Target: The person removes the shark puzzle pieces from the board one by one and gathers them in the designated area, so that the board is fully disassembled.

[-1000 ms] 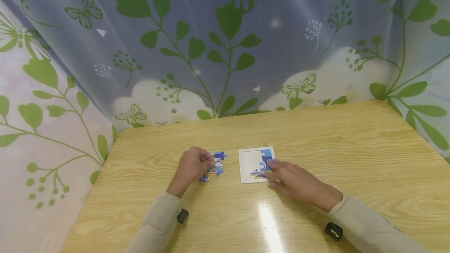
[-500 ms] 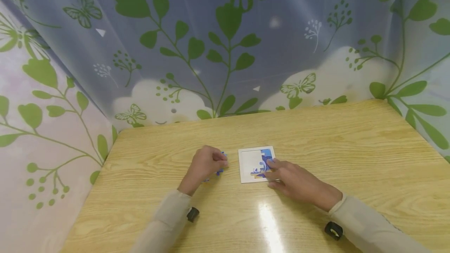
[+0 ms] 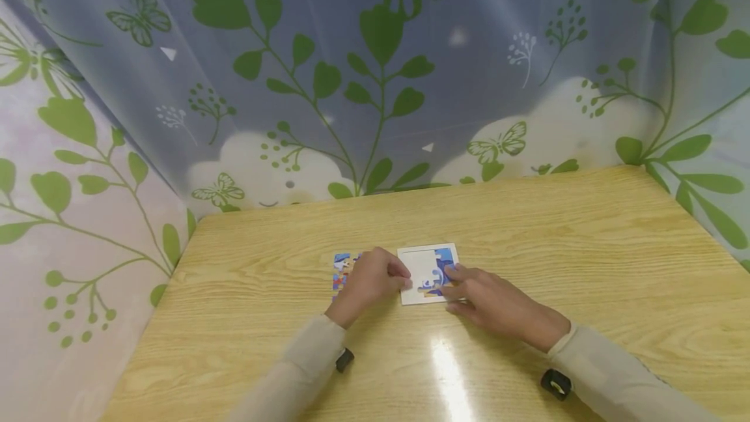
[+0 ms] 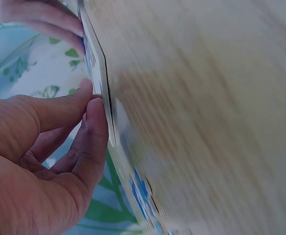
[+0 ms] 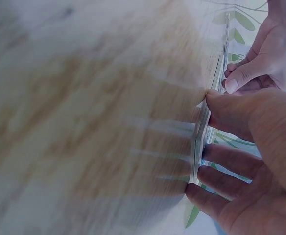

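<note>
A white square jigsaw tray lies on the table, with blue and orange puzzle pieces joined along its right side and lower edge. My left hand has reached the tray's left edge. Thumb and forefinger pinch together there on a puzzle piece, mostly hidden by the fingertips. My right hand holds the tray by its right side, thumb and fingers spread over the edge. The right wrist view shows those fingers against the tray's rim. Loose puzzle pieces lie left of the tray, partly behind my left hand.
The wood-grain table extends around the tray, with a bright reflection near the front. A curtain printed with leaves and butterflies hangs behind the table and along its sides. Each sleeved wrist carries a small black device.
My left hand has moved right, from above the loose pieces to the tray's left edge, uncovering pieces at the far left. My right hand and the tray stay in place.
</note>
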The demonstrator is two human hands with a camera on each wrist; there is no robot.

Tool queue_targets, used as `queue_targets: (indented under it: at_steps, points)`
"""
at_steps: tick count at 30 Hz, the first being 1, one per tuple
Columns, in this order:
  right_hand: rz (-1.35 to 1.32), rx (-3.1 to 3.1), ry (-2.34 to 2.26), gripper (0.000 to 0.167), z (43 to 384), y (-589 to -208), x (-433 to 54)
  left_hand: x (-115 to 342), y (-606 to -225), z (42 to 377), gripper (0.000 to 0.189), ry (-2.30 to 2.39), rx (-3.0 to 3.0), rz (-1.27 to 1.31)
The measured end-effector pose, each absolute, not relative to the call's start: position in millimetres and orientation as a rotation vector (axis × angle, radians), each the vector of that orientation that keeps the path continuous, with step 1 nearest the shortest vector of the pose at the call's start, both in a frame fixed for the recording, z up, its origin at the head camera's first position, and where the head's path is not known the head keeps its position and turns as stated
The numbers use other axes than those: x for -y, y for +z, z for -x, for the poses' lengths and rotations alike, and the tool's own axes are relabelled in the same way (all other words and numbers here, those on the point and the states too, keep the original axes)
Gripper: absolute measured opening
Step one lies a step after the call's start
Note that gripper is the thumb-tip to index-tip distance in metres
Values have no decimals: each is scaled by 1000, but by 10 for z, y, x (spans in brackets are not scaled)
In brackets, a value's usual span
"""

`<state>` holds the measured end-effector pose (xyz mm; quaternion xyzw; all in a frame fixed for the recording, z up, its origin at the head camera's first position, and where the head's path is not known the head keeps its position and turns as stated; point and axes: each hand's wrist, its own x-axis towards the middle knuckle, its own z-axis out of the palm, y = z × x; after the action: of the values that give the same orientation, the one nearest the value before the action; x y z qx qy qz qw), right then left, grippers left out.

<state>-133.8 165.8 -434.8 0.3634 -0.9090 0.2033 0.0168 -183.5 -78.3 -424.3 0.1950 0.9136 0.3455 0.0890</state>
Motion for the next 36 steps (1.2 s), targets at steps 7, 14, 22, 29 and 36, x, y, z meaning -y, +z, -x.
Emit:
queue_targets:
  at_steps: [7, 14, 22, 29, 36]
  points:
    - [-1132, 2822, 657, 26, 1333, -4343, -1663, 637, -4252, 1810, 7, 1004, -2674, -606]
    - [-1136, 2817, 665, 26, 1336, -4343, -1661, 555, -4256, 1810, 8, 978, -2683, -608]
    - [-1138, 2814, 654, 26, 1335, -4339, -1662, 532, -4244, 1806, 9, 1000, -2680, -574]
    - [-1132, 2823, 653, 26, 1337, -4345, -1661, 532, -4257, 1801, 6, 1043, -2657, -495]
    - [-1133, 2828, 644, 26, 1338, -4337, -1661, 524, -4240, 1815, 7, 1038, -2634, -414]
